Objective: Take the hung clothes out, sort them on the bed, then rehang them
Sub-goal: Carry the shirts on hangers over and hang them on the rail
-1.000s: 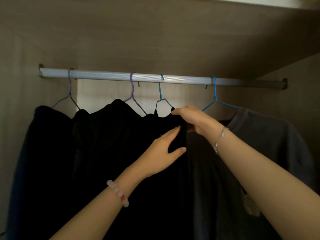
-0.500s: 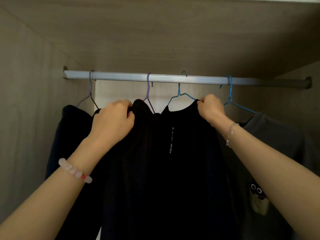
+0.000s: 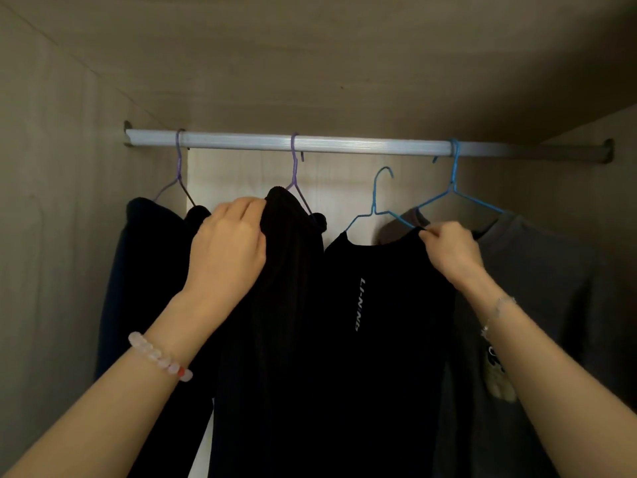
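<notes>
- The rail (image 3: 344, 146) is a straight, silvery bar with fine ribs along its length. It runs across the top of a wardrobe (image 3: 69, 167) of pale wood-grain panels.
- There are four thin wire hangers, two purple and two blue.
- Three of them hook over the rail: one purple hanger (image 3: 178, 174) near its left end, a second purple hanger (image 3: 295, 174) left of its middle, and a blue hanger (image 3: 455, 181) towards its right end.
- The other blue hanger (image 3: 374, 205) sits just below the rail, right of its middle, with its curved hook clear of the bar.
- Four garments hang below the rail.
- From its left end they are a dark navy garment (image 3: 138, 270), a black ribbed garment (image 3: 289, 270), a smooth black top (image 3: 379, 305) with pale lettering down the chest, and a grey T-shirt (image 3: 551, 288) with a small printed figure.
- The left hand (image 3: 227, 250) is below the rail's left half. Its fingers are curled over the shoulder of the black ribbed garment, gripping it.
- The right hand (image 3: 451, 250) is below the rail's right half. It pinches the shoulder of the black top, which is on the unhooked blue hanger.
- There are two bracelets: a bead bracelet (image 3: 160, 357) of round pale stones on the left wrist, and a thin chain (image 3: 496, 312) on the right.
</notes>
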`<state>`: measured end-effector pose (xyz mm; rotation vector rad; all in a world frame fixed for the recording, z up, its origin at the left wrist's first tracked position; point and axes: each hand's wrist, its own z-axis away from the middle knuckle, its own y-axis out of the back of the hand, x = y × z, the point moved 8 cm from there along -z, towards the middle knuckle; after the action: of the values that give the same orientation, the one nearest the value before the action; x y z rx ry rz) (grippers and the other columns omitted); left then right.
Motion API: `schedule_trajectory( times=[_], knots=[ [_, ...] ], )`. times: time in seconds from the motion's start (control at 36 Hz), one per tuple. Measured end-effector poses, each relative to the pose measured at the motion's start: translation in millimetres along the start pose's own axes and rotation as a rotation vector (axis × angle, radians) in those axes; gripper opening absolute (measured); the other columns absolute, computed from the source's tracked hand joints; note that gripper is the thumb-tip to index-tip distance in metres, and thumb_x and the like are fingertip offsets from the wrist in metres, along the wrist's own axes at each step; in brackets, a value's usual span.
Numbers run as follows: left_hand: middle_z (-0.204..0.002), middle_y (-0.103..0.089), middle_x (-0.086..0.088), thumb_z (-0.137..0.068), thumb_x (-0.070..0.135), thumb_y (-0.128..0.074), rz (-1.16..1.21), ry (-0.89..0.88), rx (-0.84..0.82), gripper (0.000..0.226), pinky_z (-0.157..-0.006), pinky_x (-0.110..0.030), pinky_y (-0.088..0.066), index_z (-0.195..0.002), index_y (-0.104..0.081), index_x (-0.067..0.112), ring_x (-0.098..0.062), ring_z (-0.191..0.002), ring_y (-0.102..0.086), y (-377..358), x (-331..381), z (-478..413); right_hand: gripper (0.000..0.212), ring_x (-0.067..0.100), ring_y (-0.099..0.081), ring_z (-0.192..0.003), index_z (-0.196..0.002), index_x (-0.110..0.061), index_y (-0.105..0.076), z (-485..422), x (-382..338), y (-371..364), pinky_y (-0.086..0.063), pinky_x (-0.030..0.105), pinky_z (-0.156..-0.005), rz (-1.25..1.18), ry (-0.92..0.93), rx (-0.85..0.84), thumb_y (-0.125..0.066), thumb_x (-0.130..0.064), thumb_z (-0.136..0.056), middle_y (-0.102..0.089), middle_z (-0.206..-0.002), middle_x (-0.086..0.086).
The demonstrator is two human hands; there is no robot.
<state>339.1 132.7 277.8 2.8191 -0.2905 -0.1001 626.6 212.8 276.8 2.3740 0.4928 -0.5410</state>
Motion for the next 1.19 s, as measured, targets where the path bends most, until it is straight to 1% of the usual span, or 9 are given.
schedule_trajectory(
  times=[0.33,0.53,0.61,0.72,0.81,0.86,0.94,1.08,1.19],
  knots=[
    [-0.084,-0.073,-0.009,-0.058,0.001,-0.074,-0.347,-0.337,-0.096,0.036,-0.099,-0.045,-0.048,-0.094,-0.072,0.006,-0.028,-0.083,-0.07,-32,81,-3,0.023,0.038,-0.06,-0.107,-0.105,-0.018,-0.07,90,43,86,-0.047,0.047,-0.091,-0.026,0.083,0.207,-0.053,-0.026,-0.092,-0.071,-0.107,0.013],
    [-0.112,-0.063,-0.006,-0.095,0.008,-0.038,-0.638,-0.116,-0.464,0.031,-0.12,-0.046,0.006,-0.117,-0.06,0.007,-0.025,-0.116,-0.054,-60,85,-13,0.032,0.045,-0.06,-0.092,-0.113,-0.02,-0.063,103,55,129,-0.044,0.043,-0.072,0.218,0.11,0.447,-0.042,-0.035,-0.094,-0.066,-0.097,0.022],
    [-0.117,-0.06,-0.013,-0.09,-0.003,-0.038,-0.388,-0.153,-0.312,0.036,-0.122,-0.042,-0.004,-0.123,-0.052,0.0,-0.03,-0.115,-0.054,-57,89,-22,0.028,0.042,-0.055,-0.086,-0.113,-0.019,-0.062,102,64,132,-0.031,0.034,-0.066,0.172,0.094,0.483,-0.042,-0.03,-0.097,-0.058,-0.092,0.022],
    [-0.134,-0.056,-0.003,-0.095,0.009,-0.039,0.3,-0.022,-0.404,0.041,-0.103,-0.045,-0.045,-0.134,-0.05,0.016,-0.027,-0.121,-0.054,-71,72,-13,0.026,0.042,-0.053,-0.088,-0.114,-0.017,-0.061,95,81,127,-0.039,0.039,-0.073,0.067,0.052,0.499,-0.042,-0.024,-0.098,-0.057,-0.093,0.026],
    [-0.127,-0.059,0.004,-0.101,0.019,-0.033,0.62,0.111,-0.483,0.037,-0.102,-0.028,-0.043,-0.133,-0.053,0.018,-0.013,-0.119,-0.053,-76,63,-1,0.025,0.042,-0.053,-0.089,-0.111,-0.017,-0.061,82,94,114,-0.042,0.046,-0.083,0.019,0.04,0.493,-0.041,-0.024,-0.097,-0.059,-0.092,0.025],
    [-0.117,-0.062,0.001,-0.102,0.024,-0.034,0.728,0.17,-0.558,0.035,-0.093,-0.021,-0.042,-0.122,-0.061,0.011,-0.012,-0.109,-0.057,-76,58,8,0.024,0.043,-0.053,-0.091,-0.11,-0.017,-0.061,71,99,106,-0.042,0.052,-0.09,-0.016,0.008,0.476,-0.041,-0.024,-0.097,-0.058,-0.093,0.025],
    [-0.099,-0.068,-0.013,-0.099,0.03,-0.044,0.754,0.143,-0.587,0.031,-0.091,-0.038,-0.052,-0.099,-0.067,0.009,-0.023,-0.095,-0.065,-71,49,16,0.025,0.043,-0.052,-0.095,-0.112,-0.016,-0.062,55,99,97,-0.039,0.051,-0.097,-0.052,-0.025,0.465,-0.042,-0.024,-0.098,-0.057,-0.098,0.026],
    [-0.088,-0.067,0.005,-0.097,0.018,-0.049,0.74,0.186,-0.492,0.019,-0.072,-0.009,-0.048,-0.092,-0.067,0.022,0.001,-0.081,-0.064,-55,26,20,0.025,0.04,-0.056,-0.1,-0.109,-0.018,-0.064,23,75,76,-0.041,0.045,-0.093,-0.087,0.082,0.386,-0.045,-0.028,-0.096,-0.064,-0.101,0.021],
    [-0.091,-0.07,-0.007,-0.096,0.019,-0.051,0.756,0.34,-0.395,0.021,-0.085,-0.033,-0.051,-0.089,-0.071,0.016,-0.017,-0.089,-0.066,-43,1,23,0.026,0.035,-0.059,-0.106,-0.109,-0.017,-0.067,-4,47,54,-0.045,0.041,-0.088,-0.083,0.177,0.252,-0.048,-0.029,-0.095,-0.069,-0.108,0.013]
  ],
)
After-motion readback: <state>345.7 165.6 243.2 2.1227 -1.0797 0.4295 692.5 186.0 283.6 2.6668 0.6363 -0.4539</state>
